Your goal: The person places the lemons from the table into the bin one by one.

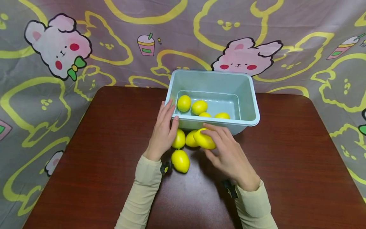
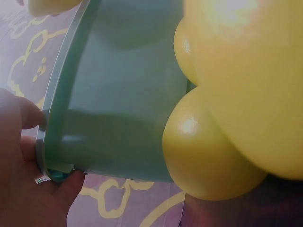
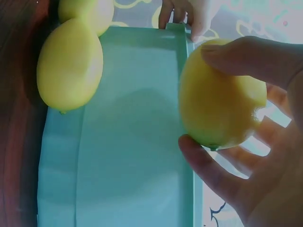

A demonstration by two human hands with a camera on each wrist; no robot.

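Observation:
My right hand (image 1: 228, 152) grips a yellow lemon (image 3: 222, 94) between thumb and fingers, raised just in front of the bin's near wall. At the left front corner of the pale blue-green plastic bin (image 1: 248, 95), my left hand (image 1: 163, 133) holds the rim, its thumb toward the front. Inside the bin lie several lemons, one of them a whole lemon (image 1: 184, 103) near the left wall. Three more rest on the table before it: a left lemon (image 1: 179, 139), a partly covered lemon (image 1: 191, 138) and the nearest lemon (image 1: 180, 161).
The bin stands at the back of a dark reddish-brown table (image 1: 120, 127) with rounded far corners. Right behind it hangs a cloth (image 1: 120, 66) printed with cartoon rabbits and drink cups. Dark straps with small devices circle both wrists.

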